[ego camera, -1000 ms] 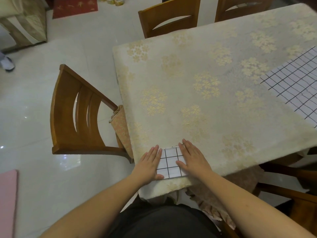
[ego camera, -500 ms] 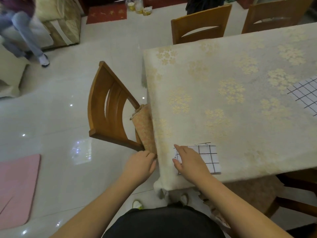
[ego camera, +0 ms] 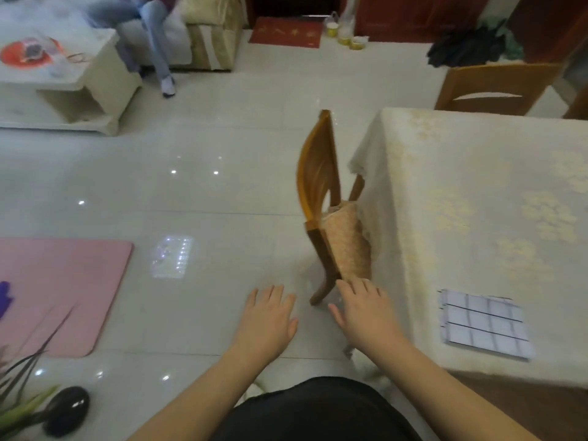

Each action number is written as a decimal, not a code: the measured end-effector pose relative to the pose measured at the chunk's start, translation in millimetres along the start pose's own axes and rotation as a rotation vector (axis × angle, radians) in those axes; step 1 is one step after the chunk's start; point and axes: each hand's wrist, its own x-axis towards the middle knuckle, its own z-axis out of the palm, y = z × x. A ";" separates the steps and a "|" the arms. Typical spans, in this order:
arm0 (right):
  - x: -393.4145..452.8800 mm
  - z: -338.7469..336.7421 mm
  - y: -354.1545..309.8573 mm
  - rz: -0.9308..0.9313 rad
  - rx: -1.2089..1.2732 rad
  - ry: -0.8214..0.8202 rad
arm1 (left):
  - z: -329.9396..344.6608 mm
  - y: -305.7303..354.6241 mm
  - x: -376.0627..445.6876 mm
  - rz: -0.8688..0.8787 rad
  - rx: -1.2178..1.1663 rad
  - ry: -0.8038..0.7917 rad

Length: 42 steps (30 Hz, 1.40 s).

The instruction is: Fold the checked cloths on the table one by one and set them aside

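Lying flat near the table's [ego camera: 477, 192] near left corner: one folded checked cloth [ego camera: 483, 323], white with dark grid lines. Left hand [ego camera: 267, 316]: fingers straight and spread, holding nothing, over the tiled floor [ego camera: 203, 186]. Right hand [ego camera: 362, 310]: likewise flat and empty, left of the cloth and apart from it, close by the wooden chair [ego camera: 321, 198]. Pink mat [ego camera: 60, 291]: far left.

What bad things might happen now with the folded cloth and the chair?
The folded checked cloth lies near the table edge with neither hand on it, so a tug on the tablecloth might slide it off. The right hand and left hand are open beside the wooden chair and might bump it.
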 end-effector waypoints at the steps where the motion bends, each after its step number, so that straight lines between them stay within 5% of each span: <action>1: 5.7 -1.2 -20.5 0.000 -0.021 0.006 | 0.1 -16.7 -8.8 -0.001 0.004 0.011; 7: 36.8 -13.9 -115.2 -0.107 -0.021 0.036 | -13.2 -102.5 -35.2 -0.132 -0.005 0.036; 15: 98.2 -29.0 -149.8 -0.146 -0.087 0.018 | -23.6 -172.5 5.6 -0.256 -0.004 0.042; 31: 293.8 -62.3 -152.7 -0.188 0.003 0.036 | -77.4 -265.9 174.3 -0.211 0.020 -0.033; 42: 437.7 -71.9 -180.4 -0.030 -0.075 0.103 | -74.3 -360.4 307.5 -0.087 -0.078 -0.045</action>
